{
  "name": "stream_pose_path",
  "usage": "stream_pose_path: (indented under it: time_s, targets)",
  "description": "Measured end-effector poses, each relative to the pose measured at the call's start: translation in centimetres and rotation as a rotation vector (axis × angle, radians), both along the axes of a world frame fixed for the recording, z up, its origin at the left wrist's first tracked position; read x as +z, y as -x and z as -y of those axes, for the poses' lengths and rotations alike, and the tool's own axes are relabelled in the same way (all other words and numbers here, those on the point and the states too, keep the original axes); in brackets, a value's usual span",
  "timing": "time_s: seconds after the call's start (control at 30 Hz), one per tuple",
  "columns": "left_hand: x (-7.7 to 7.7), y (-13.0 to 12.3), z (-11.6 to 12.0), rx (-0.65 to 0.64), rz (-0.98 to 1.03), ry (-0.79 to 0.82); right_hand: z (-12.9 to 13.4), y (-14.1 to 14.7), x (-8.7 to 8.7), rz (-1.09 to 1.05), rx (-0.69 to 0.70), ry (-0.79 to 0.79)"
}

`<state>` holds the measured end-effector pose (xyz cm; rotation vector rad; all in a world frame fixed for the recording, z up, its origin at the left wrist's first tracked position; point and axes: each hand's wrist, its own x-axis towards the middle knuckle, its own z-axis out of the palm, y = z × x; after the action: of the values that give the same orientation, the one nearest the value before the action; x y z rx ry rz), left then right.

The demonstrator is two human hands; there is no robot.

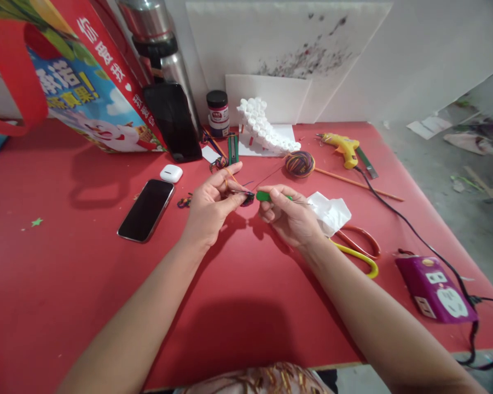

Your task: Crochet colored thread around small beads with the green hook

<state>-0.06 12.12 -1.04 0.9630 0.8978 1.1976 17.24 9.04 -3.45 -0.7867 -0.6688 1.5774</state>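
Over the middle of the red table, my left hand (215,202) pinches a small dark multicoloured crocheted piece (247,199), with orange yarn running up over its fingers. My right hand (287,213) is closed on a green-handled hook (264,196), whose green end touches or nearly touches the piece; a thin metal shaft sticks out to the right. A strand leads up to a purple and orange yarn ball (299,164) behind my right hand. Some multicoloured yarn (184,202) lies just left of my left hand.
Left are a phone (146,210), a white earphone case (171,173), an upright phone (173,123) and a gift bag (106,104). Behind stand jars (218,113). To the right lie a yellow glue gun (342,148), crumpled tissue (330,213), scissors handles (359,262) and a purple power socket (435,289).
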Motion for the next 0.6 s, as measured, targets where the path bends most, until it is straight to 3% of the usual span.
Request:
stream_pose_path:
  time_s: [0.2,0.43,0.6]
  targets:
    - [-0.4,-0.5,0.2,-0.044,0.106,0.011,0.3,-0.1,0.2,0.014,0.036,-0.051]
    - [-0.6,-1.1,0.7,0.035,0.136,0.077,0.2,0.8,-0.2,0.039,-0.157,-0.059]
    - [-0.4,-1.0,0.6,0.054,0.115,0.113,0.0,0.9,-0.4,0.019,-0.141,-0.027]
